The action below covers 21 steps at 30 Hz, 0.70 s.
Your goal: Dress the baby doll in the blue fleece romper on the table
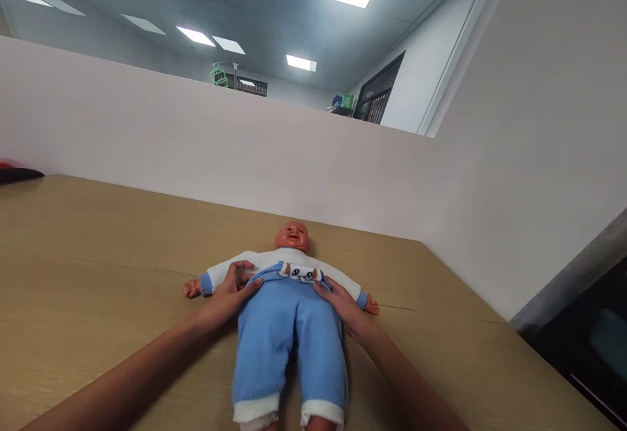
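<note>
A baby doll (pixel 292 235) lies on its back on the wooden table, head away from me and arms spread. It wears a white top (pixel 264 258) with blue cuffs and light blue pants (pixel 289 320) with white hems. At its waist, cloth with a printed animal face (pixel 300 273) is bunched up. My left hand (pixel 238 285) grips the blue cloth at the waist's left side, thumb on top. On the right side of the waist, my right hand (pixel 339 300) pinches the cloth, its fingers partly hidden behind the doll's side.
The wooden table (pixel 122 300) meets a low white partition (pixel 220 150) behind the doll. A white wall (pixel 529 124) rises at the right. A dark and red object (pixel 19 174) sits at the table's far left. The table's right edge borders a dark area.
</note>
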Motion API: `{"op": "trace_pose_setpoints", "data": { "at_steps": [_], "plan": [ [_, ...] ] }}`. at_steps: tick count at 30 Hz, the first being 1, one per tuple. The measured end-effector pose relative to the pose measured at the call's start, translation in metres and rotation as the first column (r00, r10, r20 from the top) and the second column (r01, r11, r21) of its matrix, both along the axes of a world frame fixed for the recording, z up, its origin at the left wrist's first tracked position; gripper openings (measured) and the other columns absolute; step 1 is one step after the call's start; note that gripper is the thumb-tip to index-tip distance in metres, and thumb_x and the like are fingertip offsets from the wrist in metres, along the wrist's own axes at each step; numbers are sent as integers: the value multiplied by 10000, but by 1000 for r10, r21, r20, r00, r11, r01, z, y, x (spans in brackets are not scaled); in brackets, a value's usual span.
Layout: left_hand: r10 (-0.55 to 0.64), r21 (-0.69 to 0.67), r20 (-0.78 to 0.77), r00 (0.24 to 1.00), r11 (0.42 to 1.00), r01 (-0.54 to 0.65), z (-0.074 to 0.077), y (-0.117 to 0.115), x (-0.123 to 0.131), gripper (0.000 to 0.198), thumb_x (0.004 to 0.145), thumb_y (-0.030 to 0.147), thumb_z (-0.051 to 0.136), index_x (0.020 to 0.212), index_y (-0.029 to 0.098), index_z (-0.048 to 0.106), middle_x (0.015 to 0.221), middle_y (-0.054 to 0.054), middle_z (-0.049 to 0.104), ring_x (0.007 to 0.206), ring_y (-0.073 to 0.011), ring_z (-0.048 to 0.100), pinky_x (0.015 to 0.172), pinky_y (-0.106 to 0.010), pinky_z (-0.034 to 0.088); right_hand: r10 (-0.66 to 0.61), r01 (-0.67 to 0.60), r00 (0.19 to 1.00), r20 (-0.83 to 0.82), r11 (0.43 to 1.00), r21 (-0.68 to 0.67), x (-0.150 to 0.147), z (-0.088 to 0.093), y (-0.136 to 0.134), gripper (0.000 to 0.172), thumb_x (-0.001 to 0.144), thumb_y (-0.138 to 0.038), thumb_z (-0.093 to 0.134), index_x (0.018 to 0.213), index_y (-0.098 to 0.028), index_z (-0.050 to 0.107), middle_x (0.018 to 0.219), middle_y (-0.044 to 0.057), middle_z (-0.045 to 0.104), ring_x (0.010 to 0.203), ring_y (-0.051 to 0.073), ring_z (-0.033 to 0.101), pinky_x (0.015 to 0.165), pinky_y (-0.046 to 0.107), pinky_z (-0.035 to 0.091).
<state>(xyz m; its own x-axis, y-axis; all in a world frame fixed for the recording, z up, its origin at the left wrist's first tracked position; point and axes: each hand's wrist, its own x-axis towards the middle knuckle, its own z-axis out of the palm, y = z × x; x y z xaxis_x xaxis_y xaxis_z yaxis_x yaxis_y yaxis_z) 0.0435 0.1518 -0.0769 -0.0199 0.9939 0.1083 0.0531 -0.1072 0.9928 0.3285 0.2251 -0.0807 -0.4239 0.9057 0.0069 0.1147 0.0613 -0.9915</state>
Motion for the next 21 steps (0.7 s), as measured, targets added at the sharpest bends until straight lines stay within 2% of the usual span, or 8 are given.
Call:
{"op": "trace_pose_setpoints", "data": {
  "at_steps": [5, 8, 10, 12, 14, 16, 19, 21],
  "plan": [
    [-78, 5, -121, 990, 997, 79, 18, -4, -25, 624, 810, 599, 824, 1247, 225, 580, 1107, -63, 687, 1072, -308, 622, 899, -363, 480, 112, -113, 991, 72, 993, 11, 30, 0, 1, 603, 803, -471, 761, 1361, -260, 669, 1348, 84, 725, 1288, 334, 634, 1206, 516, 420],
    [-248, -88, -325, 913, 969, 232, 36, -12, -54, 615, 753, 508, 900, 1243, 216, 669, 928, -26, 728, 912, -299, 659, 798, -329, 489, 204, -214, 966, 158, 976, 46, 57, 7, -4, 541, 754, -318, 772, 1286, -256, 699, 1199, 62, 744, 1169, 311, 665, 1188, 532, 427],
    [-350, -180, -492, 797, 937, 300, 42, -16, -68, 590, 721, 489, 928, 1209, 217, 740, 916, -42, 757, 887, -321, 683, 758, -325, 500, 256, -284, 941, 222, 954, 101, 69, 13, -9, 532, 714, -279, 817, 1238, -234, 731, 1323, 86, 698, 1307, 324, 595, 1258, 525, 341],
    [-360, -180, -541, 760, 932, 314, 40, -18, -73, 611, 660, 454, 975, 1200, 239, 786, 1080, -70, 789, 1046, -378, 695, 881, -358, 529, 288, -351, 905, 313, 922, 166, 74, 15, -14, 597, 696, -307, 893, 1266, -222, 740, 1502, 116, 601, 1469, 342, 465, 1320, 517, 218],
    [-332, -128, -481, 812, 942, 309, 33, -18, -68, 668, 611, 396, 1007, 1228, 263, 791, 1250, -71, 772, 1233, -417, 643, 1066, -411, 488, 279, -354, 902, 329, 914, 197, 71, 13, -18, 668, 713, -388, 932, 1325, -219, 725, 1545, 136, 577, 1507, 360, 433, 1332, 544, 177],
    [-345, -108, -348, 872, 938, 329, 24, -17, -57, 617, 662, 367, 980, 1236, 258, 783, 1284, -68, 766, 1285, -409, 627, 1135, -438, 451, 224, -253, 960, 167, 951, 177, 62, 6, -21, 705, 709, -434, 951, 1340, -219, 722, 1527, 140, 611, 1508, 370, 452, 1331, 542, 192],
    [-376, -70, -90, 922, 926, 371, 14, -15, -36, 395, 777, 339, 892, 1143, 226, 796, 1144, -73, 800, 1194, -378, 678, 1059, -417, 499, 118, -106, 987, -107, 988, 111, 43, -2, -26, 703, 714, -534, 926, 1323, -241, 730, 1530, 122, 631, 1530, 357, 453, 1320, 465, 252],
    [-334, -5, 120, 935, 941, 337, 11, -16, -23, 307, 776, 278, 880, 1066, 218, 799, 1042, -64, 805, 1147, -351, 689, 1016, -377, 511, 73, -60, 979, -191, 995, 74, 31, -3, -31, 647, 791, -643, 819, 1309, -267, 727, 1500, 98, 662, 1509, 332, 492, 1287, 449, 333]
  ]
}}
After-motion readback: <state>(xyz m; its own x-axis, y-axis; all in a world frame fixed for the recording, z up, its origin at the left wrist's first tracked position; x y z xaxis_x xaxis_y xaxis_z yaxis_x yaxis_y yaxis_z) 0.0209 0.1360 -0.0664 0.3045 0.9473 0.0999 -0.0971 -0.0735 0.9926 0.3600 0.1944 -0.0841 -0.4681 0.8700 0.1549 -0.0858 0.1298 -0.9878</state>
